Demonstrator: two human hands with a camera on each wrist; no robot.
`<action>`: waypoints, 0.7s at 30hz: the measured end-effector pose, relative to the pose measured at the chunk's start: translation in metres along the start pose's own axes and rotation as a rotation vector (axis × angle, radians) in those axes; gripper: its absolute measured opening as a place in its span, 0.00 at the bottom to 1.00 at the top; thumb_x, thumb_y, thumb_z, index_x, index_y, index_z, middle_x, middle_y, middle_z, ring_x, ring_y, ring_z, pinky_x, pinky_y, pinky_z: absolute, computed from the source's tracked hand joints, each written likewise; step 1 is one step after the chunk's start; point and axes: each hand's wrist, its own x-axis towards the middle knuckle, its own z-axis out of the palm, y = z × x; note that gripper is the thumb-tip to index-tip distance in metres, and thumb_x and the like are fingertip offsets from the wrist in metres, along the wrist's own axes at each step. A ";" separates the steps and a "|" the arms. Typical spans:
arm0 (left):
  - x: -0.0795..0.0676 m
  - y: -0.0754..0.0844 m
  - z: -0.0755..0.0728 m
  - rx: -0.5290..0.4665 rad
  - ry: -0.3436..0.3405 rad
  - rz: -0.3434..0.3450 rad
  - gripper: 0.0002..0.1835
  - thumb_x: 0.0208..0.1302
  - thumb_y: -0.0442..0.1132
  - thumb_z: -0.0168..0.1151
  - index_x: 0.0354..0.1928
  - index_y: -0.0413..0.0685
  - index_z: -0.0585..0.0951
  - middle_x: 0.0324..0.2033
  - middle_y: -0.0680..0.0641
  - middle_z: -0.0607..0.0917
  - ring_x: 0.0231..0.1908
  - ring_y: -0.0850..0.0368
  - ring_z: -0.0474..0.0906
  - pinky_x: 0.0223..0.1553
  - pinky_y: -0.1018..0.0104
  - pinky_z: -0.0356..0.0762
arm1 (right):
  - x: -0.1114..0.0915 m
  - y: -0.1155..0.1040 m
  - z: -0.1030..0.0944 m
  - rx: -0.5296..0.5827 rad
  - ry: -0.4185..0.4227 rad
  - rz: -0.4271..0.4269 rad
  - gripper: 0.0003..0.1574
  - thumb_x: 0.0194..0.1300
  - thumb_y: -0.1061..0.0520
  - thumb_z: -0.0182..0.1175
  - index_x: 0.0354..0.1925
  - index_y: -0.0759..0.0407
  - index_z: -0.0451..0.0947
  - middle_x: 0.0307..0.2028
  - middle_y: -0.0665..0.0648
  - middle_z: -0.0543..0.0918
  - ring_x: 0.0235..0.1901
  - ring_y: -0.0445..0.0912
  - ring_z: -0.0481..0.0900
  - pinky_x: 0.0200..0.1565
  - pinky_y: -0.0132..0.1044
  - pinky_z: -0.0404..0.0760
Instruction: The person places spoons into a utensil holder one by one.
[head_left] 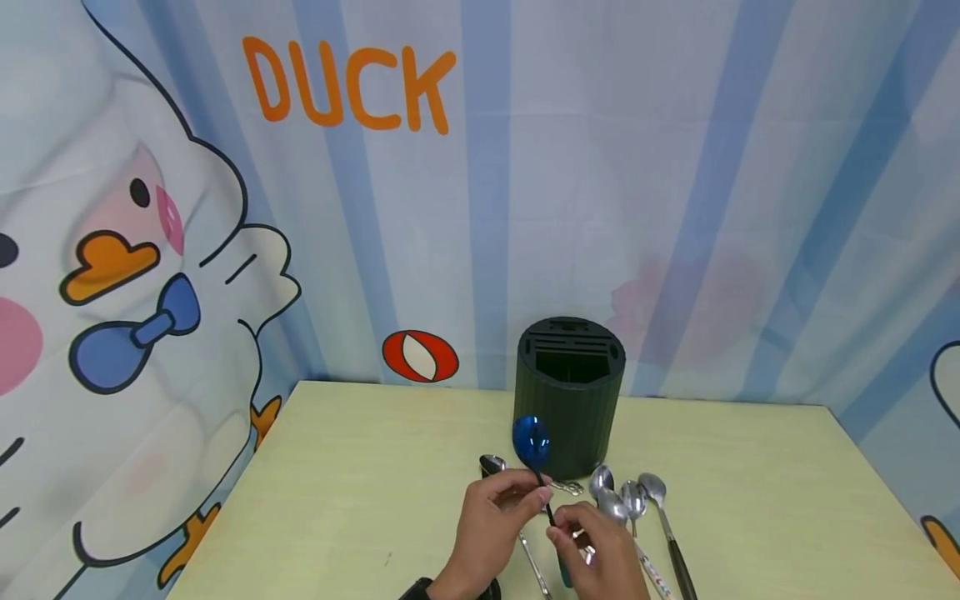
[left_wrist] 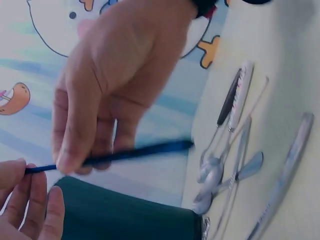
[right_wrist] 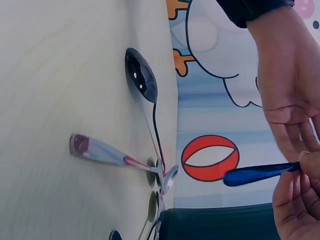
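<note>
A spoon with a shiny blue bowl and a dark, slim handle is held up by both hands, bowl uppermost. My left hand pinches it near the neck, just under the bowl. Lower down, my right hand pinches the handle between thumb and fingers. The blue handle end sticks out below the fingers in the right wrist view. Behind the bowl stands a dark green utensil holder with a slotted top. The spoon's bowl is outside both wrist views.
Several loose spoons lie in front of the holder, among them one with a dark handle and one with a patterned white handle. A black spoon lies on the pale table. A printed curtain hangs behind.
</note>
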 end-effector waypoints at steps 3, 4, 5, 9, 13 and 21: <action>-0.005 0.018 0.002 -0.043 0.014 -0.024 0.05 0.59 0.35 0.62 0.37 0.50 0.83 0.37 0.48 0.84 0.38 0.53 0.79 0.40 0.63 0.81 | -0.001 -0.002 0.001 0.022 -0.003 0.017 0.07 0.58 0.58 0.64 0.33 0.47 0.75 0.29 0.38 0.76 0.27 0.36 0.74 0.27 0.31 0.82; -0.006 0.023 0.002 -0.048 0.016 -0.025 0.05 0.59 0.35 0.63 0.36 0.50 0.83 0.36 0.48 0.84 0.37 0.53 0.79 0.38 0.63 0.82 | -0.002 -0.003 0.001 0.026 -0.005 0.022 0.06 0.58 0.57 0.64 0.33 0.48 0.75 0.29 0.39 0.76 0.27 0.36 0.74 0.28 0.32 0.82; -0.008 0.027 0.003 -0.052 0.018 -0.019 0.05 0.59 0.34 0.62 0.36 0.49 0.83 0.36 0.48 0.83 0.36 0.53 0.79 0.37 0.63 0.82 | -0.002 -0.004 0.001 0.029 -0.010 0.028 0.05 0.59 0.56 0.64 0.33 0.48 0.76 0.29 0.39 0.76 0.27 0.36 0.74 0.28 0.32 0.82; -0.009 0.034 0.002 -0.072 0.015 0.032 0.05 0.58 0.32 0.62 0.36 0.47 0.83 0.36 0.47 0.83 0.36 0.52 0.80 0.34 0.61 0.83 | -0.003 -0.006 -0.002 0.038 -0.022 0.043 0.06 0.58 0.55 0.64 0.32 0.46 0.76 0.28 0.39 0.77 0.26 0.35 0.74 0.29 0.34 0.83; -0.008 0.035 0.001 -0.065 0.004 0.090 0.05 0.59 0.32 0.61 0.37 0.46 0.83 0.37 0.48 0.83 0.36 0.53 0.80 0.32 0.59 0.83 | -0.001 -0.009 -0.007 0.026 0.014 0.040 0.09 0.57 0.57 0.65 0.35 0.46 0.75 0.27 0.39 0.76 0.25 0.36 0.74 0.28 0.34 0.82; -0.005 0.043 0.000 0.002 -0.026 0.184 0.08 0.61 0.32 0.58 0.41 0.44 0.82 0.38 0.48 0.83 0.36 0.56 0.79 0.31 0.61 0.83 | 0.017 -0.024 -0.032 0.032 0.118 -0.047 0.28 0.57 0.62 0.64 0.54 0.46 0.69 0.36 0.43 0.76 0.30 0.37 0.76 0.33 0.33 0.83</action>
